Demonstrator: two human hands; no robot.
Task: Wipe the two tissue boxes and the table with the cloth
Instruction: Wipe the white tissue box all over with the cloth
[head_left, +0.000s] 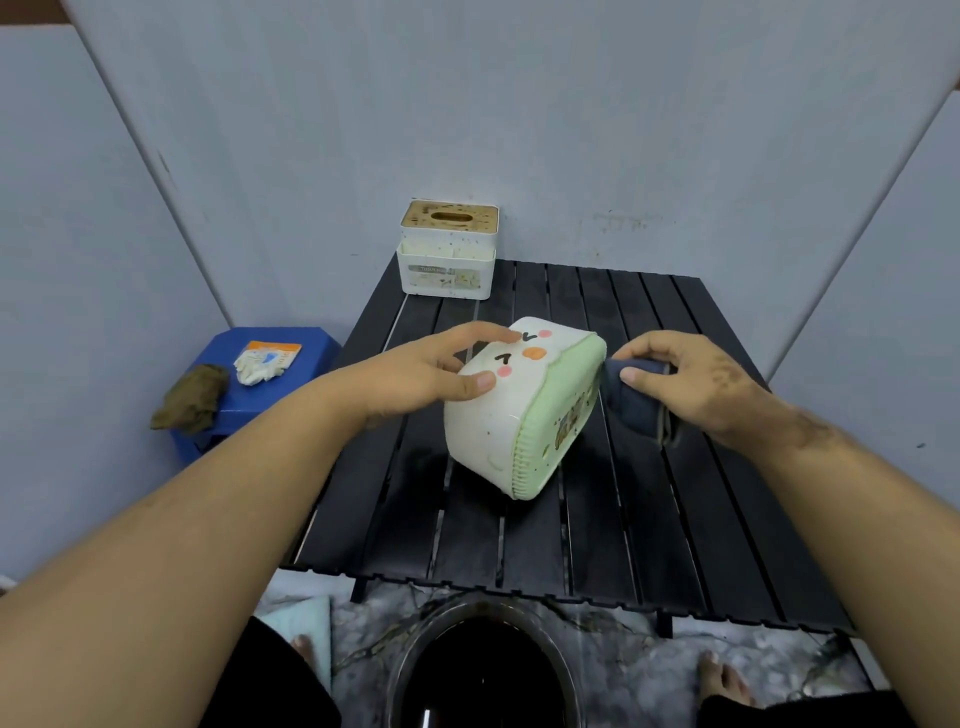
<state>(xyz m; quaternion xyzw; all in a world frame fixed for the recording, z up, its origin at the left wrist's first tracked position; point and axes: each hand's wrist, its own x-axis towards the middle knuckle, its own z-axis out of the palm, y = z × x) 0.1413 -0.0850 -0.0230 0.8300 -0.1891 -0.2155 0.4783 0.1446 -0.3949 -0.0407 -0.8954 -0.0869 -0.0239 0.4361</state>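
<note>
- Tissue box number one, a rounded cream-and-green plastic box (511, 410) with a cartoon face of pink cheeks and an orange beak, lies tipped on its side at the centre of the frame, on the black slatted folding table (623, 519); its face panel points up and to the left, its green ribbed band to the right.
- Left hand (431, 371) holds this box from the left: thumb curled onto the cream face near a pink cheek, fingers bent over the box's far upper edge.
- Right hand (691, 384), right of centre, pinches a dark blue-grey cloth (631, 389) bunched between thumb and curled fingers; the cloth touches the box's green right end, and its lower folds hang toward the table slats.
- Second tissue box, a white speckled rectangular plastic box with a tan wooden slotted lid (448, 252), stands upright at the table's far left corner, upper centre of the frame, well apart from both hands.
- Blue plastic stool (270, 384) sits at middle left, just beside the table; on it lie a crumpled brown rag (192, 397) draped over its near edge and a white-and-orange packet (265, 361).
- Dark round basin (483, 670) sits on the marbled floor at bottom centre, with bare toes showing on either side of it.
- Pale grey-blue wall panels (571, 130) fill the upper frame.
</note>
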